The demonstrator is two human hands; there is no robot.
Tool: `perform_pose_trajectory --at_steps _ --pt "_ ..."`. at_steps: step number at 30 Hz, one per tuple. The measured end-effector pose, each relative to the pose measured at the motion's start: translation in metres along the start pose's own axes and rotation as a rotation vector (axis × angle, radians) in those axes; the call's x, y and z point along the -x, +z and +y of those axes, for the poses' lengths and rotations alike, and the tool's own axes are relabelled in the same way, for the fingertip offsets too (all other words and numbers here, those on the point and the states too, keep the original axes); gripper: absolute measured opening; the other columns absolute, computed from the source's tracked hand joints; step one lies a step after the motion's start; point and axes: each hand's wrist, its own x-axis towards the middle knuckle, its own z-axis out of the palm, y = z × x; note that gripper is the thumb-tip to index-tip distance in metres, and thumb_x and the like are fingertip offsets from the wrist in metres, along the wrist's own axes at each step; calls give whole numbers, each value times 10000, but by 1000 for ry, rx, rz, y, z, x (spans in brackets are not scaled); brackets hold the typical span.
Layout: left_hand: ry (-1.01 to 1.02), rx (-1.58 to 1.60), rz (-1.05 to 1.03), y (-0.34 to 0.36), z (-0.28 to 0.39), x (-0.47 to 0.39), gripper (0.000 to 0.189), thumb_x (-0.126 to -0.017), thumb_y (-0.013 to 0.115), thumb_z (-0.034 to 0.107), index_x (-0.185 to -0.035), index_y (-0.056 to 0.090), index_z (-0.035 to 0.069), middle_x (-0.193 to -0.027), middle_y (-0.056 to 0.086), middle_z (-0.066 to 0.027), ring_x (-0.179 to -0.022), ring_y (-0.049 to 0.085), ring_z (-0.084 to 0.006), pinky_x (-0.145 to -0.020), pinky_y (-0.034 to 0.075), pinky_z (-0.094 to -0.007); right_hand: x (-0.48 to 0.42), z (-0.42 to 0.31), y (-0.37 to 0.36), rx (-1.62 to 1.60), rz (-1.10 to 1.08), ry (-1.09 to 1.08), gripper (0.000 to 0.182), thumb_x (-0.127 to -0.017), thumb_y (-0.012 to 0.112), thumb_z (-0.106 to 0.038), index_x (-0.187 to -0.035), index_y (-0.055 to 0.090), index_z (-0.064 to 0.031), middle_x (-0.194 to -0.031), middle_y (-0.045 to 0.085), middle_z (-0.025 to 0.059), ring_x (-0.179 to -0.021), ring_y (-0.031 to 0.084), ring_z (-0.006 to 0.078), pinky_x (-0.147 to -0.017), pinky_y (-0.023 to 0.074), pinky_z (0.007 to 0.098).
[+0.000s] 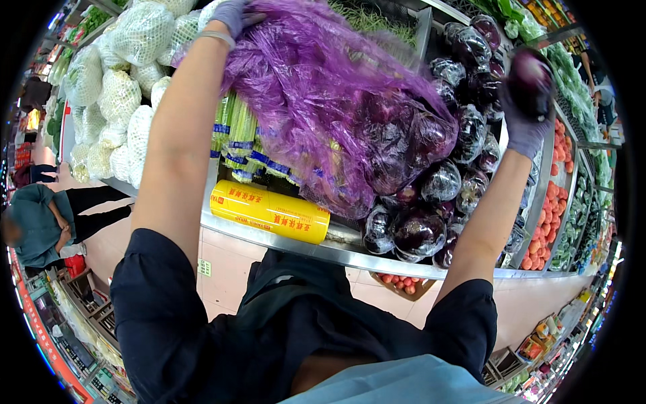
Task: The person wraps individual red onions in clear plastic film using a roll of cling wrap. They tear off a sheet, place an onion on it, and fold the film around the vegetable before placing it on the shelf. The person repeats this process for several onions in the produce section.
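Observation:
A round dark eggplant [531,83] is held up at the right by my gloved right hand [527,123], above the display. My left hand [236,17], also gloved, lies at the upper left edge of a large purple plastic bag [303,91]; whether its fingers grip the film cannot be told. Dark eggplants [393,141] show through the bag's right end. Beside and below the bag sit film-wrapped eggplants [420,232]. The bag partly covers bundled celery [242,126] with blue bands. In front of the celery lies a yellow roll of cling wrap [270,212].
White produce in foam nets [121,96] is piled at the left. A metal display edge [303,252] runs before me. Tomatoes [550,222] and wrapped greens [580,222] fill bins at the right. A box of tomatoes [404,285] stands below. Another person [45,222] is at the far left.

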Motion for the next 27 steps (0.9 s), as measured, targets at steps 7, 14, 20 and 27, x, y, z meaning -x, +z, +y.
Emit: perform_pose_trajectory --at_steps 7,14,20,27 --pt "-118 -126 435 -104 15 28 335 -865 553 251 -1092 545 5 -714 639 -104 -565 616 -166 -498 473 -251 116 -23 -12 -6 274 -21 773 -640 627 -476 -1298 404 -137 -1335 372 169 -1220 343 388 -939 357 583" --pt "307 64 364 -43 36 211 273 -840 605 159 -1086 591 40 -798 636 -52 -635 591 -105 -554 456 -213 263 40 24 -15 150 265 751 -669 707 -435 -1283 401 -131 -1267 442 122 -1163 443 305 -911 426 545" --pt "-69 92 329 -27 -78 408 226 -819 637 199 -945 626 12 -687 606 -46 -557 551 -95 -504 430 -210 378 153 67 -54 -36 386 660 -723 688 -206 -1284 372 -60 -1202 504 89 -1083 507 231 -925 427 345" --pt "-872 163 285 -15 -250 610 195 -802 571 146 -958 599 32 -697 594 -82 -552 575 -141 -468 474 -254 474 260 101 428 -48 443 763 -625 796 -110 -1228 331 -60 -1108 497 96 -985 512 174 -846 448 283"
